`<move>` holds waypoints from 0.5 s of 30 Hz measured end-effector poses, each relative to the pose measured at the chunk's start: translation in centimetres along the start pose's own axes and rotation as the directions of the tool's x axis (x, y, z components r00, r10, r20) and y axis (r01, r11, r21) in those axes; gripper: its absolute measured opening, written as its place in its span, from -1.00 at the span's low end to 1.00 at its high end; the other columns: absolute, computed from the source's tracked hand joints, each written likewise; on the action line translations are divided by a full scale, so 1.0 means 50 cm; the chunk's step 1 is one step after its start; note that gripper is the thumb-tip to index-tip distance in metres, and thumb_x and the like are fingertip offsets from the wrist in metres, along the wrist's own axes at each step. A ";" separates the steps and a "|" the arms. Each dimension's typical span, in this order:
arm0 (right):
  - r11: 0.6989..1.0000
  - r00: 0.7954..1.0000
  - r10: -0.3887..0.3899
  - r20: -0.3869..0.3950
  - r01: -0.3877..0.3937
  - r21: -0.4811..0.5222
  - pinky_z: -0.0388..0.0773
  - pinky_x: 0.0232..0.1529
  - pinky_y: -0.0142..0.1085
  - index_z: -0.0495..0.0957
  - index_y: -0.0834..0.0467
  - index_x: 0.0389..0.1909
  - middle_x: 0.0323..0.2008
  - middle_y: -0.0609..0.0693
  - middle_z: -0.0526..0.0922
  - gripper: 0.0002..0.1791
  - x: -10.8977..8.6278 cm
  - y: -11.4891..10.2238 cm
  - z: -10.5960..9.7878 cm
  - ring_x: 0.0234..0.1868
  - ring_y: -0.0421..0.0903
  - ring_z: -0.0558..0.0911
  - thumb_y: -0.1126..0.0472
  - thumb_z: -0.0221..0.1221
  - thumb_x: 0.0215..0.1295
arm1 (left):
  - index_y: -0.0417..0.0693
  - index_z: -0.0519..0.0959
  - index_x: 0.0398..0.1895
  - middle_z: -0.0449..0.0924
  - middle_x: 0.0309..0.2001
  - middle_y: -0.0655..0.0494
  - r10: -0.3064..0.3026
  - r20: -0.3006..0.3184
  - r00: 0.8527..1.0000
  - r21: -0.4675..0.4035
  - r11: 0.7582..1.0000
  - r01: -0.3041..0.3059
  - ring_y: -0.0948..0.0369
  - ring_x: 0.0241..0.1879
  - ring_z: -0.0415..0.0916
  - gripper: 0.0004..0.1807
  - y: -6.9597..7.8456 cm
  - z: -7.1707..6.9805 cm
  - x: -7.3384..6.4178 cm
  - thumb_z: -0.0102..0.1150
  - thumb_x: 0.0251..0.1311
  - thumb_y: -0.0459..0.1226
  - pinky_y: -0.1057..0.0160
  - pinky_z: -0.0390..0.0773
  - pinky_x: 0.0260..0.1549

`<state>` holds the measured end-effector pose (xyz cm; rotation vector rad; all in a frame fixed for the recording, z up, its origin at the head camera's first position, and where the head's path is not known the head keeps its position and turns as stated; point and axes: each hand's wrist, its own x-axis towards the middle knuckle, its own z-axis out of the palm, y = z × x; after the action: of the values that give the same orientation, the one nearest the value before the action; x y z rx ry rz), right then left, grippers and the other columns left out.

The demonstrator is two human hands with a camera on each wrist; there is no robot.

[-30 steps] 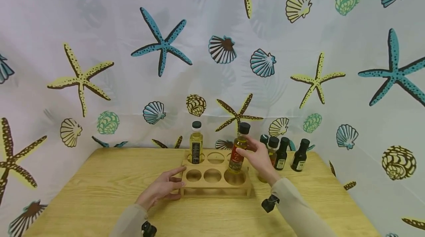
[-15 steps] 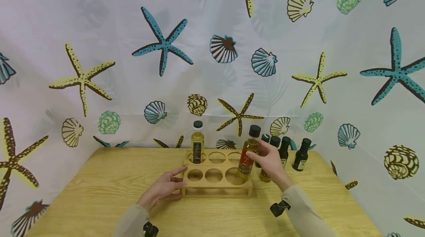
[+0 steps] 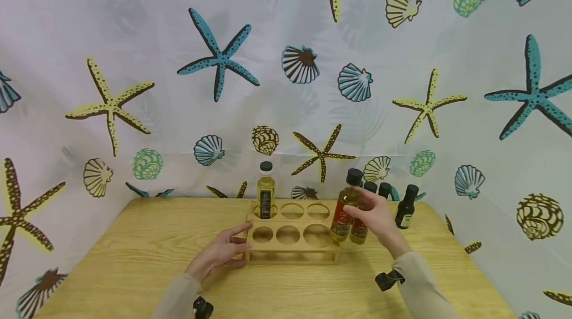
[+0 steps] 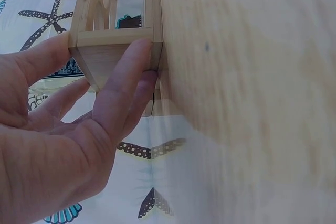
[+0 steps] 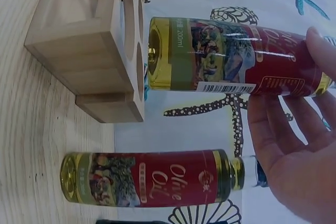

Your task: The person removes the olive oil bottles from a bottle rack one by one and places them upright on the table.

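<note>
My right hand point(image 3: 377, 216) holds an olive oil bottle point(image 3: 343, 214) with a red label and black cap by its upper part. The bottle is raised, slightly tilted, at the right end of a two-tier wooden bottle rack point(image 3: 290, 247). In the right wrist view its base hangs apart from the rack's wood point(image 5: 79, 51). A matching olive oil bottle point(image 5: 173, 178) stands on the table beside it. My left hand point(image 3: 219, 253) grips the rack's left end, with its fingers point(image 4: 118, 90) against the end panel. A yellow oil bottle point(image 3: 265, 195) stands in the back left hole.
Right of the rack stand several bottles, partly hidden behind my right hand; one dark bottle point(image 3: 405, 208) stands farther right. The wooden table point(image 3: 178, 224) ends at a patterned cloth point(image 3: 147, 36) behind. The rack's other holes hold no bottles.
My right hand has moved the olive oil bottle rightward, from over the front right hole to the rack's right end. The left hand keeps its place on the rack.
</note>
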<state>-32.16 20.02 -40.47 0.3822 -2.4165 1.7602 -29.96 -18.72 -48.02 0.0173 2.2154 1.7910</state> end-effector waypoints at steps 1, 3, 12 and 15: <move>1.000 1.000 0.001 0.001 -0.001 -0.009 0.58 0.12 -0.02 0.43 0.00 0.35 0.21 0.16 0.58 -0.33 -0.002 0.001 -0.005 0.15 0.08 0.60 0.06 0.37 0.20 | 0.10 0.25 0.49 0.31 0.30 -0.39 -0.002 0.002 1.000 -0.002 1.000 0.002 -0.13 0.18 0.47 -0.32 0.001 0.000 0.000 0.15 0.32 -0.39 -0.02 0.68 -0.15; 1.000 1.000 0.004 0.009 -0.004 -0.016 0.56 0.14 0.00 0.41 0.01 0.36 0.23 0.16 0.56 -0.32 -0.005 0.004 -0.013 0.17 0.11 0.59 0.05 0.36 0.22 | 0.10 0.24 0.50 0.30 0.30 -0.40 -0.004 0.009 1.000 -0.002 1.000 0.004 -0.14 0.19 0.46 -0.31 0.002 0.002 0.000 0.15 0.33 -0.39 -0.02 0.68 -0.14; 0.999 1.000 -0.003 0.016 0.003 -0.036 0.62 0.02 -0.04 0.44 0.05 0.34 0.23 0.16 0.56 -0.33 -0.017 0.017 -0.039 0.08 0.05 0.62 0.05 0.37 0.20 | 0.04 0.17 0.53 0.23 0.33 -0.46 -0.002 0.034 0.999 0.009 1.000 0.001 -0.20 0.25 0.39 -0.29 0.001 -0.001 -0.001 0.13 0.35 -0.38 -0.04 0.66 -0.10; 0.999 1.000 -0.015 0.006 0.015 -0.048 0.65 -0.09 -0.08 0.45 0.05 0.33 0.20 0.18 0.58 -0.33 -0.018 0.021 -0.051 0.01 0.01 0.64 0.04 0.38 0.20 | 0.07 0.19 0.52 0.25 0.33 -0.44 -0.005 0.024 1.000 0.003 1.000 0.005 -0.19 0.24 0.40 -0.30 0.004 0.000 0.003 0.13 0.34 -0.38 -0.02 0.67 -0.12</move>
<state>-31.71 22.86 -40.84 0.3992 -2.4479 1.6945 -30.13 -18.63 -47.86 0.0334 2.1998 1.7754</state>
